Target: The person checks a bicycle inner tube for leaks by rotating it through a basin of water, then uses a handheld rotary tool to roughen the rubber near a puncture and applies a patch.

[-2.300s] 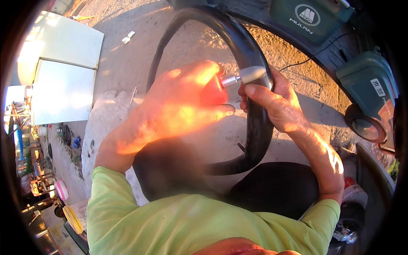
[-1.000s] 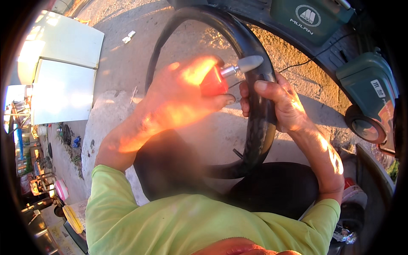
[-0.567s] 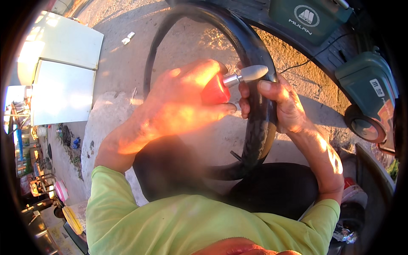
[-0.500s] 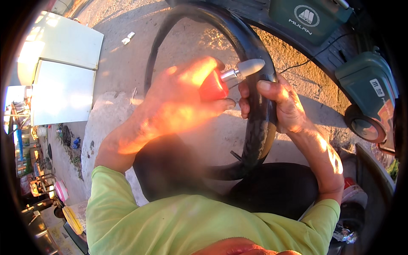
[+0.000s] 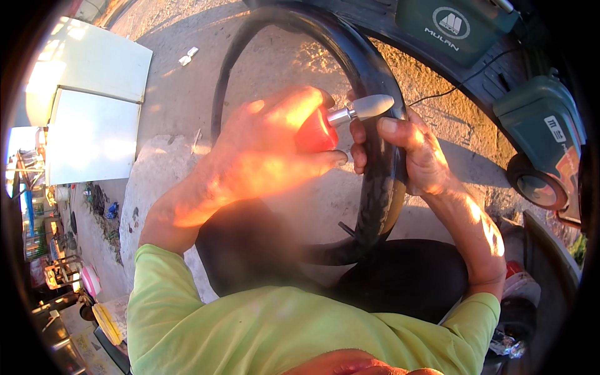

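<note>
My left hand (image 5: 269,150) is closed on a red tool (image 5: 315,134) with a silver shaft and a grey cone-shaped grinding head (image 5: 372,105). The head lies against the right-hand stretch of a black inner tube (image 5: 379,187), a big loop held over my legs. Just below the head, my right hand (image 5: 417,153) grips the tube, thumb on top and fingertips showing at its inner side. A short valve stem (image 5: 347,228) sticks out low on the loop. Glare and haze blur my left hand.
Dark green bins (image 5: 453,28) are at the upper right, another green container (image 5: 534,131) with a wheel at the right, with a black cable (image 5: 453,87) nearby. White panels (image 5: 94,137) stand at left, above assorted clutter (image 5: 62,269). A pale slab (image 5: 147,181) lies beside my left arm.
The grinding head has shifted up and down slightly along the tube between frames. Since the earliest frame the tube's top has risen a little and my right thumb has moved slightly right.
</note>
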